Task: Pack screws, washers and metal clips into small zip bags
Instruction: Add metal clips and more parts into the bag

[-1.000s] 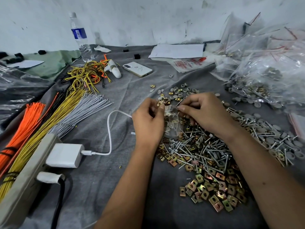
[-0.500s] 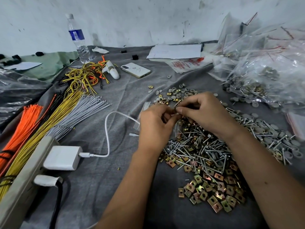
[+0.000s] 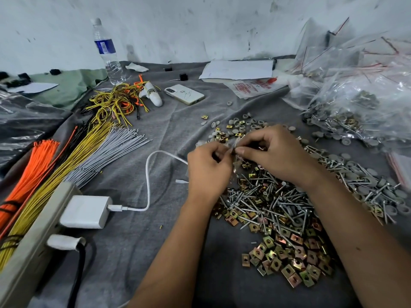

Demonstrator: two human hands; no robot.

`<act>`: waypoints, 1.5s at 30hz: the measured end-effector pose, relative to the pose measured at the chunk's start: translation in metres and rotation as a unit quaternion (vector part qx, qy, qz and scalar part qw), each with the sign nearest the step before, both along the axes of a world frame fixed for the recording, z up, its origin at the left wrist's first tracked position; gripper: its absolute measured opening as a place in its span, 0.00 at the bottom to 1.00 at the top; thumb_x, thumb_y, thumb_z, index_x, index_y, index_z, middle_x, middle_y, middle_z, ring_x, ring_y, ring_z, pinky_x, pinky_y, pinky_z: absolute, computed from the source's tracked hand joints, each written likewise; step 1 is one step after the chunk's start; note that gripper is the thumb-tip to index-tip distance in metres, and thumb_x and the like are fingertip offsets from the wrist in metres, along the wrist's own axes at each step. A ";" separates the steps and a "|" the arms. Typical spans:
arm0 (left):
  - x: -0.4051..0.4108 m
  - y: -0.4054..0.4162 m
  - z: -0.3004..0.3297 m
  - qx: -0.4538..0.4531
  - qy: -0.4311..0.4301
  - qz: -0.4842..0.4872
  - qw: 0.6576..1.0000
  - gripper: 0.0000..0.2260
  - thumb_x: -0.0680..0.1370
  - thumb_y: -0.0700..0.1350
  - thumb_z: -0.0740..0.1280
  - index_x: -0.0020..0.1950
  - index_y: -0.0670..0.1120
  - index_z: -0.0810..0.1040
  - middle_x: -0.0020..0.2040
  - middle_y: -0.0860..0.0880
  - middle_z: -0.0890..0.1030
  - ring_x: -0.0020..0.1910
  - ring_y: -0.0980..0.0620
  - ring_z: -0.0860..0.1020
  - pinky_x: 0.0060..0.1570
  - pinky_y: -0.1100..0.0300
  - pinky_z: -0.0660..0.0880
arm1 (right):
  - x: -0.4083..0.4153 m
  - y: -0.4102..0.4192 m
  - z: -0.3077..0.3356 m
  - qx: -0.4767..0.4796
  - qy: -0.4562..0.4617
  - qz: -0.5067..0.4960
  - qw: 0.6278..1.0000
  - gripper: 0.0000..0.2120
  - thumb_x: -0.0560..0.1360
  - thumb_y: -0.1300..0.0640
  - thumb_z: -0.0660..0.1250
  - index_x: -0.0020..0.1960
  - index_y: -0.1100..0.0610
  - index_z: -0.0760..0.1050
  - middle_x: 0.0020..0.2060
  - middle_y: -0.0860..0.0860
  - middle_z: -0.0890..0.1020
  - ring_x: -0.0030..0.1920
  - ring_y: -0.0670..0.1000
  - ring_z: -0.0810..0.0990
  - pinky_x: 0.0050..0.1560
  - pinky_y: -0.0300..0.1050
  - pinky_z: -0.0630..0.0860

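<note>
Fingers (image 3: 241, 150) of the right hand (image 3: 273, 154) and of the left hand (image 3: 209, 167) pinch the small zip bag (image 3: 235, 162) between them at its top; it hangs downward over the screws (image 3: 266, 196), nearest the right hand.

We cannot make out the small zip bag (image 3: 234, 152), mostly hidden between both hands. Beside it, the screws (image 3: 266, 196) pile partly disappears under our right forearm (image 3: 355, 218).
</note>
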State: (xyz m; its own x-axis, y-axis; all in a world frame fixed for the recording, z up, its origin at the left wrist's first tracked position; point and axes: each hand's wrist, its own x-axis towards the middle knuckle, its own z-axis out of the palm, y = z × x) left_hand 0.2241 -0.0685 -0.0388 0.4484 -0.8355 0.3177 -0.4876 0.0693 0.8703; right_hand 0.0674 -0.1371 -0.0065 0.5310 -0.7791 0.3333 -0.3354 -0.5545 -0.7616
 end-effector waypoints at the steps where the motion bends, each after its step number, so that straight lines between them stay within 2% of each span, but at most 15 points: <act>1: 0.000 -0.001 0.000 -0.004 0.029 0.003 1.000 0.13 0.78 0.41 0.73 0.34 0.52 0.79 0.29 0.57 0.78 0.30 0.60 0.75 0.32 0.65 0.70 | 0.000 0.000 -0.001 -0.001 0.007 0.000 1.000 0.04 0.74 0.56 0.76 0.48 0.48 0.87 0.40 0.40 0.87 0.42 0.39 0.84 0.43 0.30 0.78; 4: 0.001 0.000 0.004 -0.040 0.093 0.009 0.995 0.10 0.79 0.42 0.73 0.37 0.45 0.81 0.29 0.46 0.77 0.30 0.51 0.74 0.33 0.53 0.74 | -0.001 -0.003 -0.002 -0.032 0.063 -0.021 0.997 0.05 0.74 0.54 0.77 0.49 0.48 0.87 0.39 0.39 0.85 0.41 0.36 0.82 0.42 0.25 0.74; 6: 0.001 0.002 0.005 -0.068 0.105 0.013 0.992 0.09 0.78 0.42 0.75 0.38 0.45 0.82 0.28 0.51 0.75 0.29 0.53 0.73 0.32 0.55 0.72 | 0.000 -0.004 -0.004 -0.065 0.112 -0.042 0.991 0.05 0.74 0.53 0.77 0.50 0.49 0.87 0.39 0.38 0.84 0.40 0.37 0.81 0.47 0.27 0.73; 8: 0.000 0.005 0.006 -0.096 0.084 0.017 0.992 0.08 0.77 0.41 0.75 0.38 0.48 0.83 0.27 0.57 0.75 0.28 0.59 0.72 0.31 0.62 0.70 | 0.002 -0.002 -0.005 -0.092 0.131 -0.061 0.985 0.06 0.74 0.52 0.77 0.50 0.50 0.87 0.38 0.40 0.84 0.39 0.36 0.78 0.53 0.36 0.74; 11: -0.003 0.007 0.006 -0.112 0.006 0.019 0.993 0.08 0.75 0.40 0.76 0.37 0.48 0.83 0.27 0.55 0.77 0.26 0.57 0.75 0.30 0.66 0.70 | 0.005 0.002 -0.002 -0.135 0.097 -0.054 0.985 0.06 0.73 0.53 0.78 0.50 0.50 0.87 0.40 0.43 0.85 0.37 0.36 0.79 0.42 0.29 0.73; 13: -0.003 0.005 0.005 -0.112 -0.022 0.023 0.993 0.08 0.75 0.39 0.76 0.37 0.48 0.82 0.28 0.52 0.78 0.28 0.54 0.76 0.31 0.63 0.73 | 0.007 0.005 -0.001 -0.158 0.072 -0.037 0.984 0.08 0.72 0.57 0.78 0.51 0.51 0.87 0.42 0.45 0.86 0.40 0.39 0.81 0.43 0.34 0.78; 19: -0.003 0.005 0.005 -0.110 0.021 0.040 0.993 0.10 0.75 0.39 0.75 0.37 0.52 0.83 0.28 0.54 0.79 0.26 0.60 0.74 0.29 0.68 0.69 | 0.005 0.007 0.003 -0.134 -0.033 -0.076 0.987 0.08 0.72 0.59 0.78 0.50 0.54 0.84 0.40 0.38 0.81 0.42 0.37 0.82 0.43 0.28 0.77; 23: -0.004 0.004 0.007 -0.116 0.037 0.047 0.991 0.16 0.76 0.38 0.74 0.35 0.57 0.80 0.29 0.58 0.79 0.26 0.61 0.74 0.29 0.69 0.70 | 0.004 0.008 0.004 -0.119 -0.072 -0.068 0.988 0.09 0.75 0.65 0.75 0.53 0.55 0.83 0.44 0.42 0.84 0.41 0.41 0.84 0.45 0.41 0.83; 28: -0.004 0.005 0.007 -0.110 0.057 0.044 0.991 0.14 0.76 0.36 0.73 0.37 0.55 0.82 0.29 0.58 0.79 0.27 0.61 0.74 0.29 0.70 0.69 | 0.007 0.012 0.006 -0.144 -0.048 -0.012 0.988 0.12 0.70 0.67 0.78 0.51 0.56 0.84 0.44 0.44 0.85 0.45 0.42 0.85 0.45 0.43 0.84; 31: -0.005 0.005 0.008 -0.107 0.065 0.051 0.991 0.13 0.76 0.35 0.72 0.37 0.52 0.82 0.30 0.53 0.80 0.27 0.61 0.74 0.29 0.68 0.70 | 0.010 0.013 0.004 -0.154 -0.028 0.009 0.988 0.14 0.69 0.68 0.79 0.52 0.57 0.83 0.46 0.46 0.85 0.46 0.42 0.85 0.45 0.41 0.84; 35: -0.004 0.005 0.006 -0.098 0.095 0.068 0.988 0.08 0.76 0.38 0.72 0.38 0.48 0.84 0.29 0.51 0.79 0.29 0.57 0.74 0.29 0.61 0.72 | 0.005 0.006 0.003 -0.168 -0.061 -0.070 0.981 0.12 0.71 0.65 0.78 0.53 0.57 0.83 0.46 0.44 0.84 0.45 0.40 0.83 0.45 0.34 0.82; 38: -0.002 0.005 0.006 -0.107 0.101 0.093 0.985 0.07 0.76 0.39 0.71 0.39 0.47 0.84 0.29 0.55 0.78 0.28 0.58 0.74 0.29 0.61 0.71 | -0.003 -0.002 0.001 -0.186 0.002 -0.140 0.973 0.10 0.72 0.61 0.77 0.52 0.54 0.84 0.46 0.44 0.84 0.44 0.37 0.80 0.45 0.25 0.74; 40: -0.001 0.005 0.006 -0.112 0.095 0.109 0.983 0.07 0.75 0.39 0.71 0.39 0.47 0.84 0.28 0.55 0.78 0.28 0.60 0.73 0.29 0.64 0.70 | -0.006 -0.006 -0.003 -0.174 0.112 -0.128 0.970 0.10 0.73 0.56 0.77 0.54 0.51 0.84 0.51 0.49 0.84 0.52 0.46 0.80 0.53 0.36 0.73; 42: -0.001 0.005 0.007 -0.114 0.085 0.116 0.983 0.07 0.75 0.39 0.71 0.38 0.47 0.84 0.28 0.56 0.78 0.27 0.61 0.74 0.29 0.66 0.69 | -0.003 -0.005 -0.007 -0.147 0.225 -0.104 0.958 0.15 0.74 0.48 0.76 0.59 0.48 0.83 0.56 0.51 0.80 0.63 0.53 0.74 0.64 0.49 0.71; 45: -0.001 0.006 0.007 -0.116 0.071 0.114 0.984 0.07 0.75 0.39 0.71 0.38 0.46 0.84 0.29 0.54 0.79 0.28 0.60 0.74 0.29 0.66 0.70 | 0.000 -0.004 -0.007 -0.131 0.264 -0.100 0.950 0.17 0.74 0.44 0.74 0.61 0.46 0.83 0.57 0.51 0.78 0.64 0.53 0.70 0.66 0.52 0.69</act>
